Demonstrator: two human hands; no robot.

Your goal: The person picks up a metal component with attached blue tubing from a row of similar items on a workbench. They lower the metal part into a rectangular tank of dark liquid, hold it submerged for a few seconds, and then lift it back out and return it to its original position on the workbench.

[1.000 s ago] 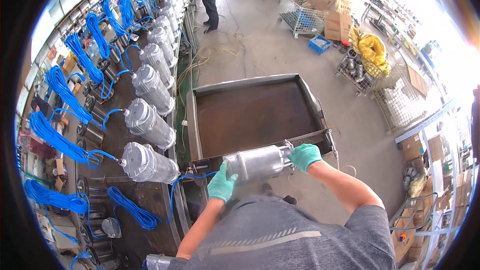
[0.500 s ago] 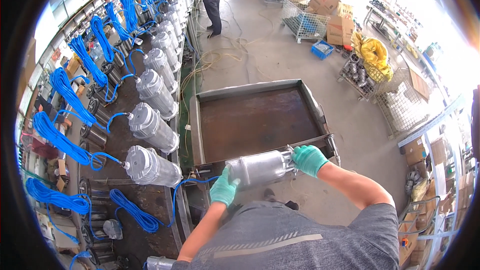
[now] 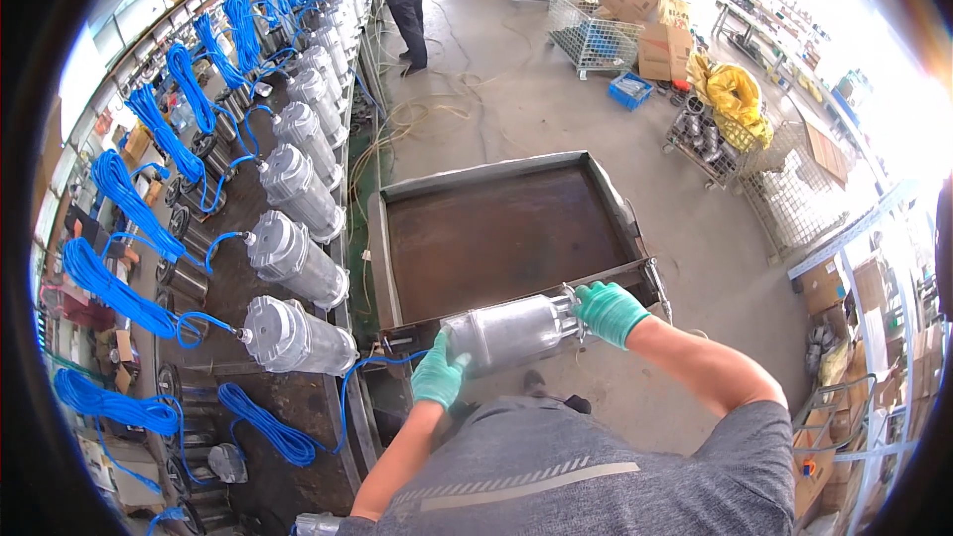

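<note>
I hold a silver cylindrical pump body (image 3: 506, 332) lying on its side at the near edge of a metal tray cart. My left hand (image 3: 438, 373), in a green glove, grips its left end with the thumb on top. My right hand (image 3: 611, 314), gloved alike, is closed on the narrower right end, where metal rods show; its fingertips are partly hidden. From the pump's left end a blue cable (image 3: 382, 360) runs to a coiled blue cable bundle (image 3: 268, 425) on the bench.
The tray cart's raised rim (image 3: 486, 170) lies just beyond the pump. Along the left bench (image 3: 223, 337) stand several similar pumps (image 3: 298, 335) with blue cable coils. Hoses (image 3: 407, 119) trail on the floor near a person (image 3: 402, 0). Wire cages (image 3: 596, 35) and shelving (image 3: 864, 337) stand to the right.
The whole view has shifted slightly, with the bench and cart a little further left. Both hands keep their hold on the pump, which stays in nearly the same place.
</note>
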